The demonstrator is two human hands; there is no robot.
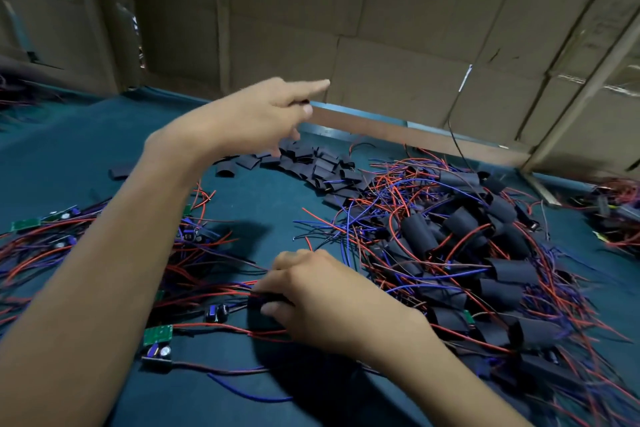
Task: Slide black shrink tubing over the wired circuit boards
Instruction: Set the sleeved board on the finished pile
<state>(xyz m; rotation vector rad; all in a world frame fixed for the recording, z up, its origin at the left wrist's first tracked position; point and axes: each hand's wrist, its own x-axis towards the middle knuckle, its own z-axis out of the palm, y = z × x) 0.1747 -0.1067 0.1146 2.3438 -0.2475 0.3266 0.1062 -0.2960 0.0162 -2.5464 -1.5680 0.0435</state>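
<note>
Our left hand pinches something small and dark above the loose tubing pieces, apparently a sleeve; our right hand grips a sleeved board, steadying it.

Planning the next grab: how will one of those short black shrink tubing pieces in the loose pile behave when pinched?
The short black shrink tubing pieces lie flattened and creased, so probably soft and collapsing under fingers. They look thin-walled, likely very light, and apt to scatter if pushed.

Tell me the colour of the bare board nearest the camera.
Green, on the bare board at lower left of the head view.
</note>
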